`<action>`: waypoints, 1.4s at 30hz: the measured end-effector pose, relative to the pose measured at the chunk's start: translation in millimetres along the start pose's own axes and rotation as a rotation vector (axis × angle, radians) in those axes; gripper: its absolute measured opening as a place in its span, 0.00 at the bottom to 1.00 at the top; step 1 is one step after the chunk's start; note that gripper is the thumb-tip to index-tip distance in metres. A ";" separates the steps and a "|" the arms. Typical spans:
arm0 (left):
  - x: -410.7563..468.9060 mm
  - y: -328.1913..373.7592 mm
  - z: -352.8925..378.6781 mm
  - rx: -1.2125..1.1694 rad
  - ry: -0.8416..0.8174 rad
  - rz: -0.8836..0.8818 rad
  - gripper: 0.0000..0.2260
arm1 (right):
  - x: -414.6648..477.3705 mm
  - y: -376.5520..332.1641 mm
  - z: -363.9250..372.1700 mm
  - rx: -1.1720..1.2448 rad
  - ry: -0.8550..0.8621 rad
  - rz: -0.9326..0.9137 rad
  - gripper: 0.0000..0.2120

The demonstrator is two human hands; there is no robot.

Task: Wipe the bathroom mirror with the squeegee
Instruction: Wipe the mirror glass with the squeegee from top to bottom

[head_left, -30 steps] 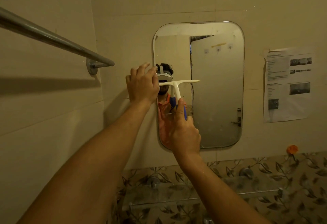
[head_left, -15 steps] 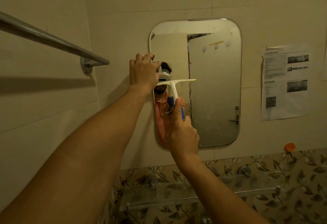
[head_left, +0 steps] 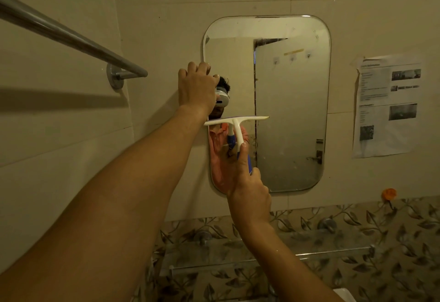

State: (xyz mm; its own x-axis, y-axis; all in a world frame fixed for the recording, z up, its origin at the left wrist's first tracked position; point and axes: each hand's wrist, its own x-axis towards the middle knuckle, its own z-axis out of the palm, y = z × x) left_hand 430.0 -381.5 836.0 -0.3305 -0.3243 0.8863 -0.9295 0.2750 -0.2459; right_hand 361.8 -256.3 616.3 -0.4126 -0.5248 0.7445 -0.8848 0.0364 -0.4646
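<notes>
A rounded rectangular mirror hangs on the tiled wall ahead. My right hand grips the blue and white handle of a white squeegee. Its blade lies flat and level against the left half of the glass, about midway up. My left hand rests on the mirror's left edge above the blade, fingers curled over the rim. The glass on the right half looks smeared and spotted.
A steel towel bar juts from the left wall near my left arm. A printed paper sheet is stuck right of the mirror. Below it runs a glass shelf on leaf-patterned tiles, with an orange flower at the right.
The squeegee blade has slid down the left side of the mirror. My left hand has shifted slightly up along the mirror's edge. The view has tilted a little.
</notes>
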 end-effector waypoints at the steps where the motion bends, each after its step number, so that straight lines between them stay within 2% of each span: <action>1: -0.3 -0.1 0.2 0.006 0.003 0.003 0.22 | -2.8 1.4 1.9 -0.001 0.003 0.010 0.42; 7: -2.9 -3.2 2.3 -0.007 0.019 0.013 0.24 | -27.1 12.4 13.4 -0.017 0.005 0.035 0.40; 12: -5.6 -2.2 1.7 -0.005 0.009 0.011 0.24 | -34.7 18.6 13.2 -0.025 -0.032 0.035 0.43; 16: -7.2 -2.6 -1.0 0.007 0.000 0.022 0.24 | -26.9 18.7 -6.4 0.051 0.022 -0.011 0.35; 19: -6.1 -2.0 -3.8 0.014 -0.006 0.030 0.23 | 2.8 13.4 -35.5 0.127 0.099 -0.074 0.32; 26: 2.4 -6.0 -11.0 0.031 -0.016 0.042 0.14 | 91.3 19.0 -84.1 -0.044 0.183 -0.162 0.30; 31: -0.8 -6.5 -5.8 0.053 -0.019 0.071 0.21 | 116.6 34.2 -106.3 0.041 0.233 -0.120 0.29; 42: -3.8 0.8 -4.2 0.068 -0.045 0.046 0.28 | 171.3 15.8 -119.8 0.091 0.310 -0.126 0.28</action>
State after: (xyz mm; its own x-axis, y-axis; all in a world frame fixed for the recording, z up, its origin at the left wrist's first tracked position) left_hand 431.1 -376.3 834.1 -0.3786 -0.3535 0.8554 -0.9216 0.2289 -0.3133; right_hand 251.2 -243.8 794.0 -0.3602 -0.2366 0.9024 -0.9157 -0.0953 -0.3905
